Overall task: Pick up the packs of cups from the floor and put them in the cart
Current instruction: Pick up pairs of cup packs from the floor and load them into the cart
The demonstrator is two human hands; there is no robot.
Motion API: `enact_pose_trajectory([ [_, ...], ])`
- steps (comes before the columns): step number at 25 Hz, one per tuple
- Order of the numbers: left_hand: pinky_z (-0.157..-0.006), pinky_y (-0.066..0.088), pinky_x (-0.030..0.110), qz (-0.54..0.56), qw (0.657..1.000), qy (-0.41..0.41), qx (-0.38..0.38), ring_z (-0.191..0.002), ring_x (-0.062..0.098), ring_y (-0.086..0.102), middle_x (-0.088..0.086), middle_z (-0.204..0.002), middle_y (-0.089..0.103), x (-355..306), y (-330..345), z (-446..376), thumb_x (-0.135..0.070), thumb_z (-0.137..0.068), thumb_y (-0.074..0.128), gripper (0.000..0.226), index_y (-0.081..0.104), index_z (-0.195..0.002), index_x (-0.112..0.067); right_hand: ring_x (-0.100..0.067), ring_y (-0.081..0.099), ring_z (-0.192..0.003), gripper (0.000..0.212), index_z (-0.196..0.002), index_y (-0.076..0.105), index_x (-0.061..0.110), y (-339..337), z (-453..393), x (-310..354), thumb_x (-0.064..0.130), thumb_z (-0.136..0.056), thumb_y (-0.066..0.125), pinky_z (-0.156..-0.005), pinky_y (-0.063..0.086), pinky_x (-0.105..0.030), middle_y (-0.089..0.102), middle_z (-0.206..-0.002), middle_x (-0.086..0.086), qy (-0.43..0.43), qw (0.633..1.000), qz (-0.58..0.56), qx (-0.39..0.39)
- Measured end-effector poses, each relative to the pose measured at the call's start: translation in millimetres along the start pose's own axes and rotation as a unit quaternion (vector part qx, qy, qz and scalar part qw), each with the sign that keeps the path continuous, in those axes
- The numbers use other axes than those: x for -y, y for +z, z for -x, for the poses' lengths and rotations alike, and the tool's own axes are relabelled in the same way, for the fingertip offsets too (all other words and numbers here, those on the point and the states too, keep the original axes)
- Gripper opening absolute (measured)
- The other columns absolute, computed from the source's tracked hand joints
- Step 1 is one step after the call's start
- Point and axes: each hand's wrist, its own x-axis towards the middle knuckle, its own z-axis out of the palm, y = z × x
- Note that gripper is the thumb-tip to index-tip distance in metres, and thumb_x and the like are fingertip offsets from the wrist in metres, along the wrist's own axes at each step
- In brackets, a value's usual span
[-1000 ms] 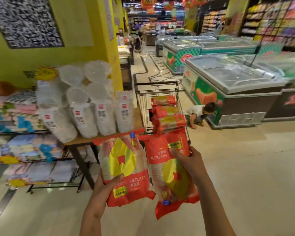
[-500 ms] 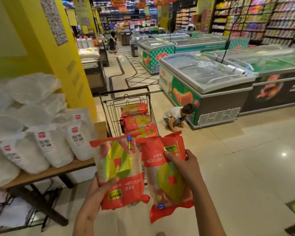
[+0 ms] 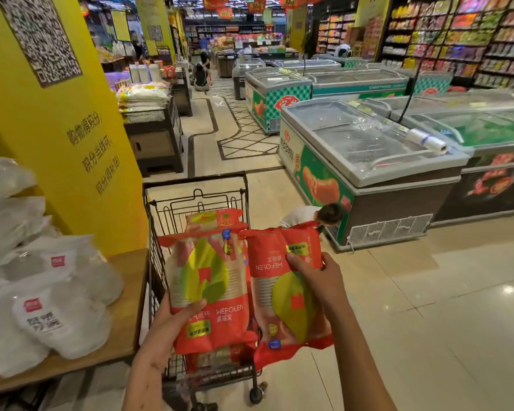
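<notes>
Standing feature: yellow pillar (image 3: 72,129) rose beyond and to the left of both grips, well apart from them.
Chest freezer (image 3: 368,152): stood ahead and to the right of the right-hand grip, well apart.
Cart (image 3: 196,188): wire basket sat directly under and just beyond the left grip; more red packs already lay inside.
Side table (image 3: 125,315): wooden top, just left of the left grip, loaded with white bagged goods (image 3: 57,315).
Left pack of cups (image 3: 208,292): held upright over the cart, lower edge clasped by the left hand (image 3: 163,336), thumb across the front.
Right pack of cups (image 3: 285,286): label inverted, held just beside the first, partly past the cart's right rim; right hand (image 3: 318,280) grasped its upper half, fingers curled round.
Handling, judged: light, soft film over stacked cups; crushable, somewhat slick. Best taken round the stack's body, not the loose sealed ends.
Status, judged: both packs off the floor, not yet released into the cart.
</notes>
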Motion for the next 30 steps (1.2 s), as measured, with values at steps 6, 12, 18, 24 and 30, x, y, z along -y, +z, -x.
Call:
enact_pose_trajectory([
  [6, -0.068, 0.062, 0.046, 0.016, 0.998, 0.012, -0.061, -0.091, 0.029, 0.076, 0.006, -0.106, 0.078, -4, 64, -85, -0.034, -0.052, 0.096, 0.082, 0.055, -0.124, -0.032, -0.018, 0.076, -0.092, 0.080, -0.121, 0.065, 0.032, -15, -134, 7, 0.070, -0.054, 0.088, -0.084, 0.063, -0.047, 0.076, -0.110, 0.004, -0.002, 0.999, -0.026, 0.045],
  [12, -0.080, 0.060, 0.058, 0.021, 0.987, 0.023, -0.160, -0.096, 0.042, 0.074, 0.015, -0.113, 0.075, 3, 129, -148, -0.034, -0.061, 0.092, 0.089, 0.048, -0.139, -0.025, -0.016, 0.077, -0.087, 0.066, -0.109, 0.070, 0.029, -13, -266, 21, 0.062, -0.057, 0.091, -0.083, 0.063, -0.048, 0.079, -0.099, 0.005, 0.011, 0.988, 0.005, 0.154],
  [18, -0.077, 0.060, 0.060, 0.049, 0.943, 0.020, -0.328, -0.090, 0.042, 0.074, 0.016, -0.106, 0.077, 10, 135, -175, -0.044, -0.044, 0.095, 0.094, 0.059, -0.128, -0.022, -0.016, 0.077, -0.083, 0.055, -0.101, 0.069, 0.027, 55, -355, 43, 0.058, -0.061, 0.091, -0.081, 0.064, -0.043, 0.078, -0.097, 0.004, 0.003, 0.958, 0.038, 0.284],
  [24, -0.079, 0.059, 0.060, 0.137, 0.895, -0.005, -0.425, -0.093, 0.039, 0.075, 0.014, -0.110, 0.076, 37, 100, -209, -0.037, -0.056, 0.097, 0.085, 0.054, -0.129, -0.031, -0.017, 0.078, -0.077, 0.053, -0.095, 0.076, 0.025, 168, -408, 40, 0.062, -0.060, 0.089, -0.073, 0.065, -0.039, 0.080, -0.089, 0.002, -0.005, 0.911, 0.097, 0.402],
  [30, -0.081, 0.059, 0.057, 0.231, 0.807, -0.047, -0.542, -0.088, 0.038, 0.075, 0.015, -0.101, 0.076, 68, 105, -260, -0.039, -0.059, 0.094, 0.075, 0.053, -0.117, -0.018, -0.021, 0.072, -0.090, 0.062, -0.099, 0.068, 0.026, 269, -451, 0, 0.066, -0.056, 0.089, -0.088, 0.061, -0.043, 0.075, -0.099, 0.001, -0.019, 0.826, 0.248, 0.505],
])
